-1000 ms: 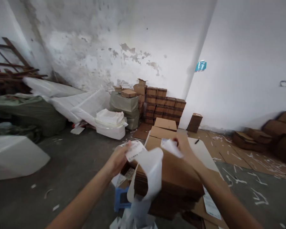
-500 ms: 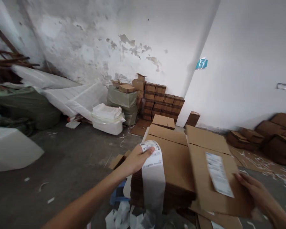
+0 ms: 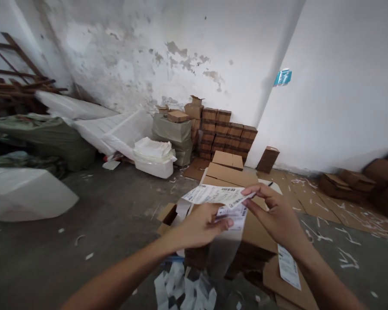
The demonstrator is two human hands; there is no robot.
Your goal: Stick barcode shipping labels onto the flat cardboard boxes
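Over a stack of flat cardboard boxes [image 3: 260,230], my left hand [image 3: 202,226] is closed on a strip of printed shipping labels [image 3: 236,219]. The strip's pale backing [image 3: 224,252] hangs down in front of the stack. My right hand [image 3: 273,213] pinches the right corner of a shipping label [image 3: 210,193], which is lifted and curved above the strip. Whether its far end is still attached I cannot tell. Below my right wrist lies a flat cardboard box [image 3: 271,280] bearing a white label [image 3: 289,267].
Crumpled strips of paper [image 3: 184,286] lie below the stack. An open carton [image 3: 166,215] stands to its left. White wrapped bundles [image 3: 153,157] and bundled cardboard [image 3: 226,133] are by the wall. Flattened cardboard [image 3: 330,202] and paper scraps cover floor at the right.
My right hand has let go of the labelled box, now lower down on other cardboard, and has come left to pinch a label. My left hand still holds the label strip.
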